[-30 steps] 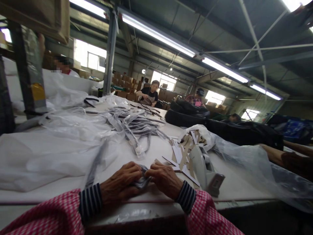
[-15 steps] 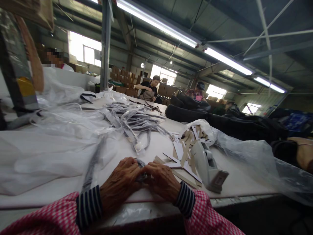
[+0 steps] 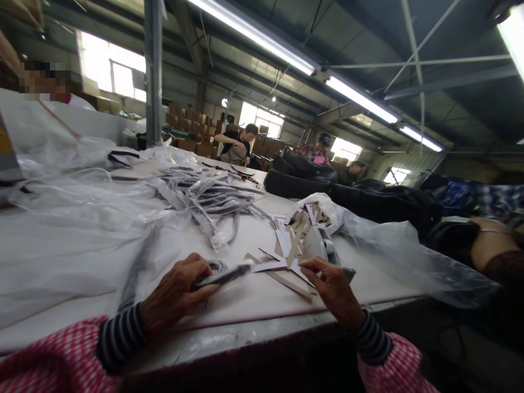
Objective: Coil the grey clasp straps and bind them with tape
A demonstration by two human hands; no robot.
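My left hand [image 3: 176,295] is closed round a folded grey strap in a clear sleeve [image 3: 223,275], which sticks out to the right just above the white table [image 3: 254,297]. My right hand [image 3: 333,289] has come away from it and reaches toward the grey tape dispenser [image 3: 323,251] and the cardboard strips [image 3: 286,248]. Its fingers are curled with the tips pinched; whether they hold anything I cannot make out. Both wrists wear striped cuffs under pink checked sleeves.
A heap of bagged grey straps [image 3: 213,196] lies mid-table, with clear plastic sheets [image 3: 73,218] to the left and a plastic bag [image 3: 388,245] to the right. Black bags [image 3: 368,199] sit beyond it. Other people [image 3: 239,144] work at the far end.
My hands, joined on the folded strap, have parted. The right hand moved right toward the dispenser while the left kept the strap. The view swung rightward.
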